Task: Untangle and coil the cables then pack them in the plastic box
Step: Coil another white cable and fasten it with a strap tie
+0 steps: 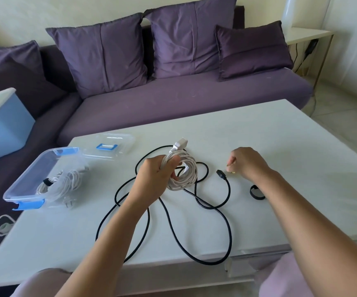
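A purple sofa [173,99] runs along the back and left and carries four purple cushions [104,54]. A pale blue bin [2,129] sits at the sofa's left end. In front stands one white desk [259,133], which bears everything for the task.

One clear plastic box [21,179] with blue latches stands open at the desk's left edge. Its clear lid [109,146], with one blue clip, lies flat just beyond it.

Three cables show: two white and one black. The black cable [230,189] sprawls uncoiled in wide loops across the middle of the desk, with its plug end lying near the right hand. One white coil [62,183] lies inside the box, bound by a black strap [48,182]. The other white coil [186,172] is held up over the black loops, its white plug [180,143] sticking out at the top.

The left hand [154,179] grips that coil, its fingers and thumb curled round the bundle. The right hand [248,161] is just right of the coil, low over the desk. Its fingers [235,159] are curled in and pinch a small yellowish thing [231,168] that is too small to identify.

A second black strap [251,192], closed into a loop, lies on the desk beside the right forearm.
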### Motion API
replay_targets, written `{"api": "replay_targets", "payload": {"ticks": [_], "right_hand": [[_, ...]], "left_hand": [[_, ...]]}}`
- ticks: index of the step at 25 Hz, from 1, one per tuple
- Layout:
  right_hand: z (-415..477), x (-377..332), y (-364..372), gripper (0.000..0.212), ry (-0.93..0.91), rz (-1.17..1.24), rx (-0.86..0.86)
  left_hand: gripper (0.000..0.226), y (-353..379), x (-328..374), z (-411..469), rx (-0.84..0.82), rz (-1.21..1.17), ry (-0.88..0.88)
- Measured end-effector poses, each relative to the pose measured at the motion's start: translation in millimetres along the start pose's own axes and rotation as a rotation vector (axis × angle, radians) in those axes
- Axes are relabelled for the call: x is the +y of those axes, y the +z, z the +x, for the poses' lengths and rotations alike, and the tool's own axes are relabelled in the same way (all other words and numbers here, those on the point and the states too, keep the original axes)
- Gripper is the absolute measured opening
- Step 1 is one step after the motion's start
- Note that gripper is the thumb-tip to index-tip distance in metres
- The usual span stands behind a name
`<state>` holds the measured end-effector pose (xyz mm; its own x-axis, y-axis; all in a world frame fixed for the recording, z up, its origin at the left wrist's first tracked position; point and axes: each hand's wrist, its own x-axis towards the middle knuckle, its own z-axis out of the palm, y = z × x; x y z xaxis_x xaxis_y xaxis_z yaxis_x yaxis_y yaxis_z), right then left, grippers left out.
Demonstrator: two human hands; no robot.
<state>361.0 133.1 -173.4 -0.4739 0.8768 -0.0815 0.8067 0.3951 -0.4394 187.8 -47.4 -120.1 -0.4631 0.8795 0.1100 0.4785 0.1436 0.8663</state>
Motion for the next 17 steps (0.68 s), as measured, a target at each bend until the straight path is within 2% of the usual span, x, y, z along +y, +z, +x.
{"api": "replay_targets", "payload": {"ticks": [4,6,7,9,12,14,17], "right_hand": [[3,1,11,0.005,0.031,-0.116,-0.012],[5,4,15,0.024,0.064,-0.141,-0.009],[5,4,15,0.027,0.072,-0.115,-0.003],[4,1,14,0.021,0.035,-0.016,0.044],[-1,-7,9,0.014,-0.073,0.241,0.097],[-7,-13,6,0.01,-0.093,0.387,0.079],[-16,-18,0,0.009,-0.105,0.435,0.016]], "left_hand": [[0.04,-2,-3,-3,0.003,-0.046,-0.027],[0.042,-1,-6,-3,-0.004,-0.099,-0.06],[0.043,-1,-7,-3,-0.009,-0.111,-0.078],[0.041,2,-7,-4,-0.022,-0.123,-0.103],[0.043,6,-4,-6,-0.038,-0.127,-0.108],[0.045,8,-2,-7,-0.045,-0.134,-0.113],[0.047,10,-1,-9,-0.052,-0.134,-0.115]]}}
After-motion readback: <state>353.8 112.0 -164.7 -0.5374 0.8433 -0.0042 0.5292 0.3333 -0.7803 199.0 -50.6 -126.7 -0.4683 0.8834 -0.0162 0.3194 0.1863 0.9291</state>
